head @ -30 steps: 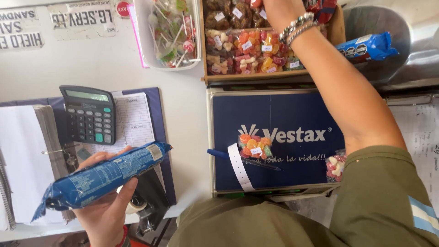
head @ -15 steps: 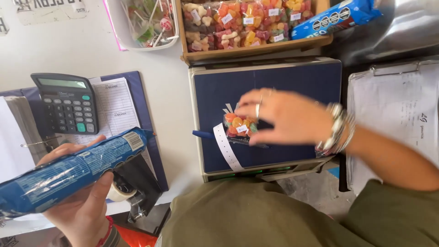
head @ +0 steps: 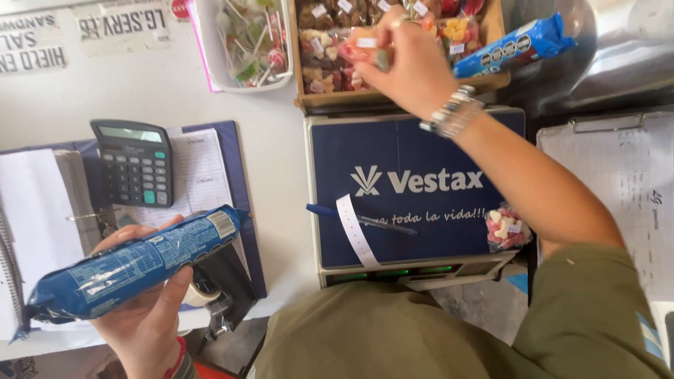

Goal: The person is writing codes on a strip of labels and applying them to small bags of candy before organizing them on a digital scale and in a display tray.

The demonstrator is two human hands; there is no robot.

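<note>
My left hand (head: 144,309) grips a long blue packet of biscuits (head: 133,263), held slanted above the white counter at the lower left. My right hand (head: 404,60) reaches far out over the wooden box of sweets (head: 330,102) and is closed on a small clear bag of coloured sweets (head: 365,48). Bracelets circle that wrist. Below my right arm lies a dark blue scale (head: 414,189) with a blue pen (head: 361,219) and a white paper strip (head: 354,228) on its top. Another small bag of sweets (head: 507,228) rests at the scale's right edge.
A black calculator (head: 135,163) lies on a blue clipboard with paper (head: 203,168), beside an open ring binder (head: 38,210). A clear tub of lollipops (head: 246,42) stands at the back. A second blue biscuit packet (head: 516,45) lies by the wooden box. Another clipboard (head: 621,182) sits right.
My right hand picked the small bag of sweets off the scale top and carried it up to the wooden box. The left hand still holds the blue packet.
</note>
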